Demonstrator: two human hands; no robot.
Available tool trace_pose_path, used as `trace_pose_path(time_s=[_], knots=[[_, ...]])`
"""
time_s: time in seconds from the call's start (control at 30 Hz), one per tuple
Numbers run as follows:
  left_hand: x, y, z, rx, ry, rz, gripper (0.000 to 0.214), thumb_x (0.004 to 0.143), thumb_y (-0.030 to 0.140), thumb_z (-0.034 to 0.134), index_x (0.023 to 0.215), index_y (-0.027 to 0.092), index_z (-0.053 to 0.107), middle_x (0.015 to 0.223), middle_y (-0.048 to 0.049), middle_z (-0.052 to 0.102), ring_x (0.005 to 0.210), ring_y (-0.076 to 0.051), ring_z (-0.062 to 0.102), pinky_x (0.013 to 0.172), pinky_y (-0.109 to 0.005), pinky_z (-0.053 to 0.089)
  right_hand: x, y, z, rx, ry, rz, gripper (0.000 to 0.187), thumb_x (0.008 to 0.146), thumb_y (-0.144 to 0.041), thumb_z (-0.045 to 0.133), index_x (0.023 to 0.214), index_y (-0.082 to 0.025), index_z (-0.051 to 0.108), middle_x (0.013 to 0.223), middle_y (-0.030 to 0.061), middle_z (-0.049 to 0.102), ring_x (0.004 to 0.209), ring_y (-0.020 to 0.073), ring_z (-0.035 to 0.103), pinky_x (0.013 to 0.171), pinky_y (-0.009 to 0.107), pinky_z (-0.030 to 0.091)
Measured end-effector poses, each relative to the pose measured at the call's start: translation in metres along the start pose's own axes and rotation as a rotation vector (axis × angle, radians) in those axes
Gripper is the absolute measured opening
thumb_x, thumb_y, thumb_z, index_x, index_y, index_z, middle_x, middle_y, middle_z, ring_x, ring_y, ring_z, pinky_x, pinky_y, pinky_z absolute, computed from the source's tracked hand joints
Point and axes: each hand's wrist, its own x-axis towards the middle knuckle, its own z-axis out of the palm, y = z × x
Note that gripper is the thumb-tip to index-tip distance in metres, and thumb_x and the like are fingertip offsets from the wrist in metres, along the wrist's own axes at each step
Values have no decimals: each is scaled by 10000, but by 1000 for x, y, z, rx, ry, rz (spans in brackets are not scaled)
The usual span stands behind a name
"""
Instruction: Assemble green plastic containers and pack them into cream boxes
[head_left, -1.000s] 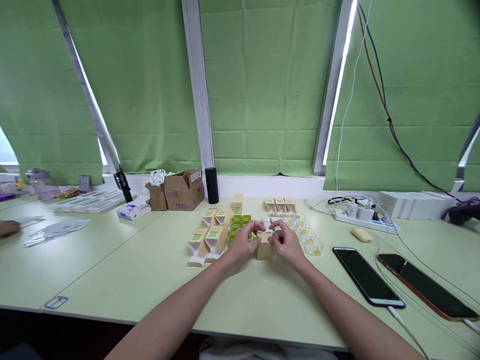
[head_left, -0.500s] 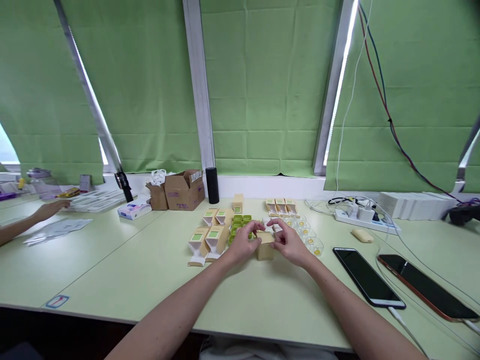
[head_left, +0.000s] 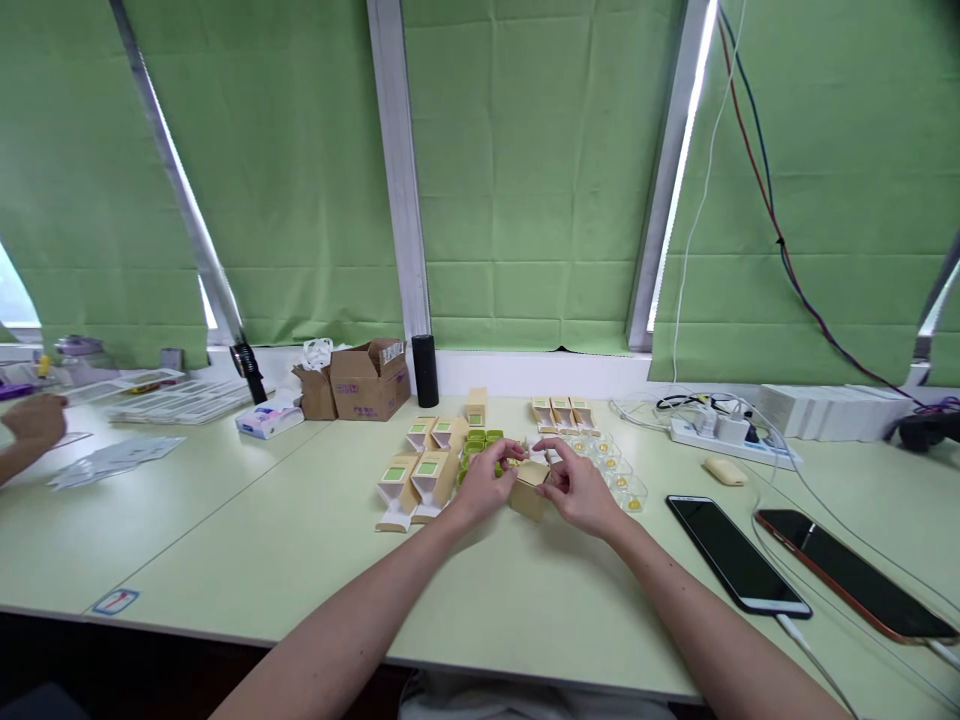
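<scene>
Both of my hands grip a small tan cardboard box (head_left: 529, 490) at the middle of the pale green table (head_left: 225, 540). My left hand (head_left: 486, 484) curls round its left side. My right hand (head_left: 577, 488) is closed on its right side, fingertips at the top edge. The box is tilted, its top leaning away to the right. Just left of it lie several tan boxes with green labels (head_left: 420, 480). Several green cups (head_left: 475, 446) sit behind my left hand. A row of clear cups with yellow pieces (head_left: 616, 474) runs behind my right hand.
Two phones (head_left: 736, 550) lie at the right with cables and a power strip (head_left: 731, 440). An open brown carton (head_left: 367, 380) and a black cylinder (head_left: 424, 370) stand by the window sill. Another person's hand (head_left: 34, 418) is over papers at far left.
The tan box went from upright to tilted between my hands. The other person's hand at far left reached out toward the papers, then drew back.
</scene>
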Motion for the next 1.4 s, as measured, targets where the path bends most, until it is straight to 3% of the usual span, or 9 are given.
trace_pose_path(time_s=[0.27,0.47,0.57,0.7,0.8,0.9,1.03,1.23,1.4], knots=[[3,1,-1,47,101,-29,175,837,157,564,978,208,654,942,-46,741,879,-211,670,884,-357,511,4,10,-3,-136,58,-17,504,754,-144,545,1245,-256,531,569,-101,499,563,165,516,590,253,323],[2,0,-2,34,122,-28,131,857,211,586,952,219,675,737,-6,701,749,-205,680,859,-363,528,6,15,0,-194,103,29,526,786,-137,514,1298,-258,505,792,-44,712,628,171,601,625,268,351],[2,1,-3,20,152,-30,122,864,212,568,931,217,670,656,10,672,662,-191,658,836,-365,529,8,14,-1,-176,166,77,514,776,-109,507,1265,-264,521,815,-44,733,617,165,614,630,267,358],[2,1,-4,45,221,-24,118,869,223,569,924,216,673,671,4,665,666,-186,641,834,-368,523,8,13,-3,-192,263,136,497,747,-69,500,1196,-274,555,788,-54,728,644,168,631,624,261,347],[1,3,-4,124,228,11,110,859,207,579,918,222,670,774,-22,698,767,-211,651,883,-391,498,7,9,-2,-200,220,138,488,753,-60,499,1187,-275,556,788,-59,737,648,165,646,625,257,347],[-3,9,-3,263,198,81,111,869,179,559,914,222,651,876,-46,717,870,-238,644,960,-435,440,5,6,1,-221,198,127,472,771,-57,507,1188,-274,558,810,-55,753,662,164,659,626,253,342],[-7,18,-1,390,120,177,167,871,147,547,994,220,633,993,-68,720,1012,-275,608,996,-474,376,5,5,2,-262,266,144,442,759,-43,517,1132,-272,574,787,-58,744,679,164,660,622,248,329],[-9,24,4,429,-92,182,496,839,224,656,1324,260,560,1335,-106,648,1303,-367,438,1053,-522,337,4,8,4,-285,318,147,397,784,-70,518,1126,-264,577,789,-47,738,675,173,666,613,260,325],[-4,25,7,466,-219,205,645,771,152,671,1383,282,513,1363,-113,624,1325,-382,431,1096,-543,306,2,6,4,-273,346,138,396,812,-96,505,1166,-260,567,807,-35,741,688,184,683,622,272,341]])
